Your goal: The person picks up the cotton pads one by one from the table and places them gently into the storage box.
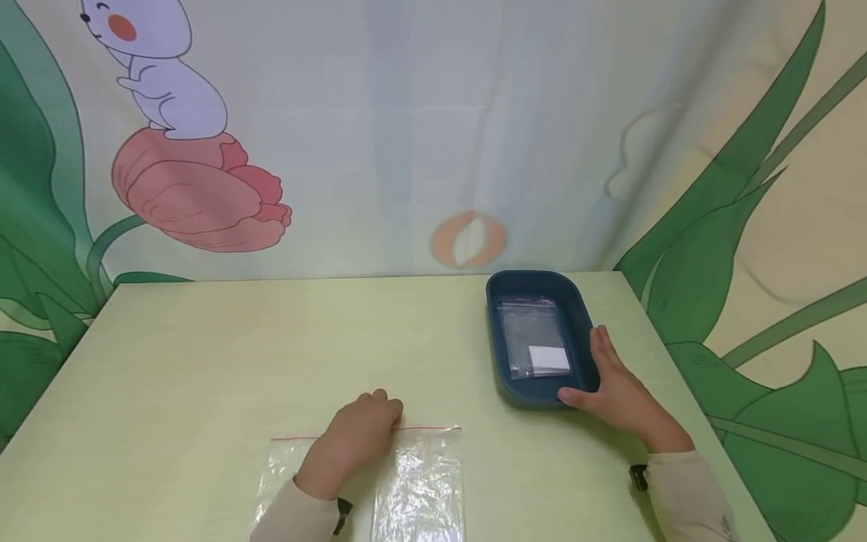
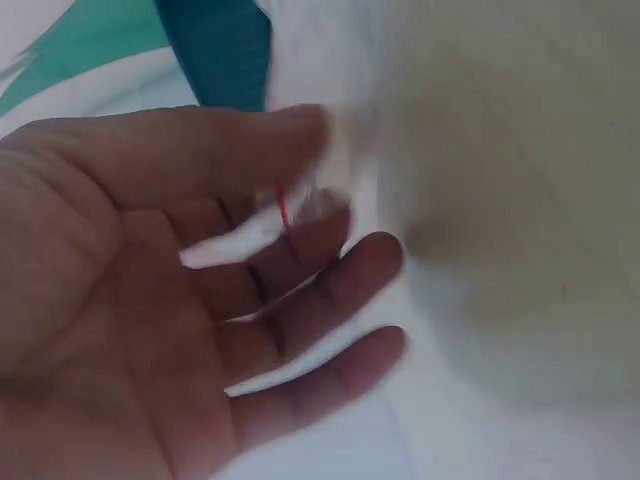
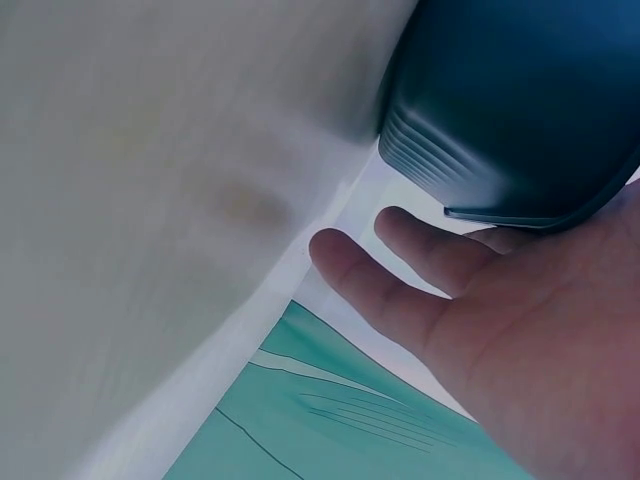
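Observation:
At the bag's top edge, my left hand (image 1: 355,436) pinches a clear zip bag (image 1: 423,482) that lies flat on the table. Its red strip (image 2: 283,207) shows just below the thumb in the left wrist view, while the other fingers are loosely bent. My right hand (image 1: 619,395) holds a dark blue tray (image 1: 504,382) by its near right corner, thumb over the rim and fingers along the outer side wall. Inside the tray lies a smaller clear zip bag (image 1: 520,342) with a white label (image 1: 549,359).
The pale yellow table (image 1: 217,354) ends at a printed curtain (image 1: 379,135) behind it. The tray stands near the far right edge of the table. A printed green leaf (image 3: 330,390) shows past the table edge in the right wrist view.

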The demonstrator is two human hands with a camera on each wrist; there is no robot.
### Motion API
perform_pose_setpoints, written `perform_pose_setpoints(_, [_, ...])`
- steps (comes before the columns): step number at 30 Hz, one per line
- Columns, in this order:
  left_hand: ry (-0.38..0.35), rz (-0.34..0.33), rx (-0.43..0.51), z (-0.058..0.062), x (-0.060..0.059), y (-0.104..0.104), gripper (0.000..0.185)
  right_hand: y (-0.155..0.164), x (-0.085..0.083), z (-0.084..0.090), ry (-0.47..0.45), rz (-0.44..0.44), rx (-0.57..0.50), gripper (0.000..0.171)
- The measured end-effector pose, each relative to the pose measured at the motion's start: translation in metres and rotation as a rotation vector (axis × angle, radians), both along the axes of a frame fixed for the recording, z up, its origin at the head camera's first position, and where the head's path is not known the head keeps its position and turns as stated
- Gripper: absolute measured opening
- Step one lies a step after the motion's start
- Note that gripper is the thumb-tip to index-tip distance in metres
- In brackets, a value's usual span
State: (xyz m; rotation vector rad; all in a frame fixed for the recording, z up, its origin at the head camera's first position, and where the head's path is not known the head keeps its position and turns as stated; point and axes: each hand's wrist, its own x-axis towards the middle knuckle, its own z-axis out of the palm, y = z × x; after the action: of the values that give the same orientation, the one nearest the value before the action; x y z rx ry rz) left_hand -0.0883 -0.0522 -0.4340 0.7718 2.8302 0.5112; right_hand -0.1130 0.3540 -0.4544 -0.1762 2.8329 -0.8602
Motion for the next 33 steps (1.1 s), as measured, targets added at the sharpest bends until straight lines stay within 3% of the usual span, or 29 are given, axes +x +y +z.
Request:
perform_pose_setpoints(5, [-0.015, -0.075, 0.272, 0.001, -0.014, -0.001, 0.01, 0.005, -0.001, 0.006, 0.002, 0.0, 0.006, 0.123])
perform_pose_setpoints(8, [-0.056, -0.105, 0.428, 0.001, -0.02, 0.001, 0.022, 0.007, -0.002, 0.008, 0.008, 0.011, 0.01, 0.122])
perform_pose_setpoints(10, [-0.063, -0.118, 0.481, 0.0, -0.022, 0.003, 0.03, 0.009, -0.002, 0.009, 0.004, 0.015, 0.01, 0.122])
perform_pose_setpoints(16, [0.0, -0.127, 0.478, 0.0, -0.023, 0.008, 0.028, 0.013, 0.004, 0.005, -0.006, 0.008, 0.017, 0.122])
perform_pose_setpoints(23, [-0.068, -0.113, 0.503, 0.002, -0.02, 0.002, 0.019, 0.011, 0.007, 0.002, 0.0, 0.015, 0.001, 0.121])
perform_pose_setpoints(30, [0.072, -0.165, 0.605, 0.0, -0.022, -0.008, 0.035, 0.0, 0.001, -0.001, 0.005, 0.045, -0.012, 0.121])
perform_pose_setpoints(33, [0.072, -0.152, 0.64, 0.003, -0.024, -0.011, 0.037, -0.004, -0.003, 0.001, 0.005, 0.048, -0.01, 0.121])
